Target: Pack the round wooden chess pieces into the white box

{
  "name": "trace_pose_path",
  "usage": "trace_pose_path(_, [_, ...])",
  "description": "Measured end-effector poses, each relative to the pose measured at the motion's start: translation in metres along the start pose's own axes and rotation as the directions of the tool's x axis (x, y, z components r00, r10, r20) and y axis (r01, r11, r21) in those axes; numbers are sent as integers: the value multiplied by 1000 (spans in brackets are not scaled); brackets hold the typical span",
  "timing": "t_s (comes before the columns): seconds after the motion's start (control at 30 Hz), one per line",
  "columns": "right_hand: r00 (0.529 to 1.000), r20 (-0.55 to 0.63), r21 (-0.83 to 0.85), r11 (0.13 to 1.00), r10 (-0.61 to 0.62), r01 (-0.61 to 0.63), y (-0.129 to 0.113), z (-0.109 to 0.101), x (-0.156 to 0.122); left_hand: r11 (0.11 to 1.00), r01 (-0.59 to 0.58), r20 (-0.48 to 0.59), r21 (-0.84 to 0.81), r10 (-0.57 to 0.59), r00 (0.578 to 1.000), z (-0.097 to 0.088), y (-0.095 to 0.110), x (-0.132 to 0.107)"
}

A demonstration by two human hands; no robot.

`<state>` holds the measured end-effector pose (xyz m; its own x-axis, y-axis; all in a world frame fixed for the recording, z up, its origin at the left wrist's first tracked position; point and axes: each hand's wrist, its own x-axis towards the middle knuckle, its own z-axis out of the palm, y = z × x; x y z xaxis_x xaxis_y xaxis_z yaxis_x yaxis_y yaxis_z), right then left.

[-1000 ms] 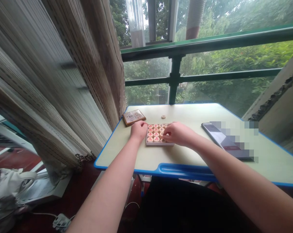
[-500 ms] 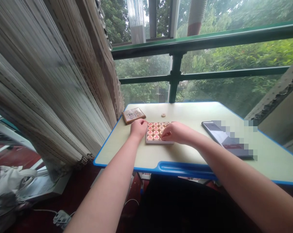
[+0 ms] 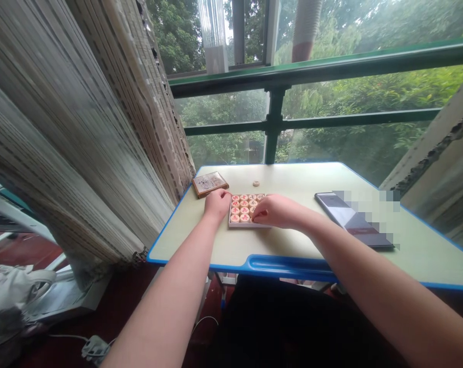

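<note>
A shallow white box [image 3: 237, 226] on the table holds rows of round wooden Chinese chess pieces [image 3: 245, 210] with red and dark characters. My left hand [image 3: 217, 204] is closed at the box's far left corner, fingertips pinching its edge. Over the right part of the box is my right hand [image 3: 279, 210], its fingers bent together on a chess piece in the front row. That hand hides the box's right side and several pieces. One loose chess piece [image 3: 256, 183] lies on the table behind the box.
A decorated flat box lid [image 3: 210, 183] lies at the back left of the blue-edged table [image 3: 200, 245]. On the right rests a dark-edged tablet [image 3: 340, 217], partly pixelated. A blue trough [image 3: 288, 263] runs along the front edge. Curtains [image 3: 101, 102] hang at left.
The view has shifted slightly. My left hand stays at the box's corner, and my right hand's fingers remain at the front row with hardly any movement.
</note>
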<state>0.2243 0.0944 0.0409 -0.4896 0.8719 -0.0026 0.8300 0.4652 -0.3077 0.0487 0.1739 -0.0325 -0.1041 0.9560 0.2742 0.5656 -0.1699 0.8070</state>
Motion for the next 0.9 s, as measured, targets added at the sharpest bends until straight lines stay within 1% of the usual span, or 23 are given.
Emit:
trace_pose_path(0.1, [1000,-5,0,1000,-10,10,0,0,-1,1000,0,-1,-3,0,1000,0,-1,0])
trace_pose_path(0.17, [999,-30,14,1000,-10,10,2,0,-1,1000,2,0,-3,-2,1000,0,0,0])
trace_pose_path(0.27, [990,-131,52,998,52,-45,6,-1,1,1000,1,2,4,-1,1000,-1,1,0])
trace_pose_path(0.33, [967,-230,93,992,110,-91,10,-2,3,1000,4,2,9,-4,1000,-1,1,0])
trace_pose_path(0.4, [936,-321,152,983,144,-99,15,0,7,1000,10,3,8,-10,1000,-1,1,0])
trace_pose_path(0.5, [894,-420,242,969,159,-59,29,8,15,1000,9,1,-22,-9,1000,-1,0,1])
trace_pose_path(0.6, [844,-487,279,956,225,-94,47,18,26,998,9,-3,-60,-9,1000,-1,1,-1])
trace_pose_path(0.63, [838,-488,282,953,244,-114,52,22,30,998,-4,5,-59,4,1000,-1,2,-2])
trace_pose_path(0.73, [843,-434,284,936,317,-206,65,30,39,996,-86,23,-15,86,996,-3,6,-5])
trace_pose_path(0.77, [852,-411,288,933,324,-216,68,32,41,994,-105,16,-3,105,994,-4,7,-6])
trace_pose_path(0.83, [850,-412,295,931,327,-215,71,33,44,996,-93,-15,-1,93,996,-5,9,-7])
trace_pose_path(0.9, [859,-400,282,935,319,-216,74,33,46,998,-66,-31,-7,65,997,-6,9,-8])
